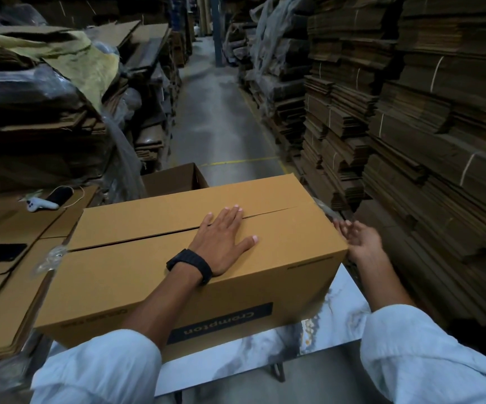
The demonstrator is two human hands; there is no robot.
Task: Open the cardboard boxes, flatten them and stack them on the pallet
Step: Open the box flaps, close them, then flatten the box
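A closed brown cardboard box (137, 266) with a dark label printed upside down on its near side sits on a marble-patterned table (335, 313). Its top flaps meet in a centre seam, with loose clear tape (50, 258) hanging at the left end. My left hand (221, 237) lies flat on the box top, fingers spread across the seam. My right hand (358, 240) is at the box's right end, fingers loosely spread by the corner; contact is unclear. A stack of flattened boxes (9, 290) lies to the left of the box.
A black phone (0, 252) and a grey tool (39, 204) rest on the flattened stack. An open box (175, 177) stands behind. Tall stacks of flat cardboard (425, 112) wall the right; more piles (46, 97) rise on the left. A concrete aisle (221, 118) runs ahead.
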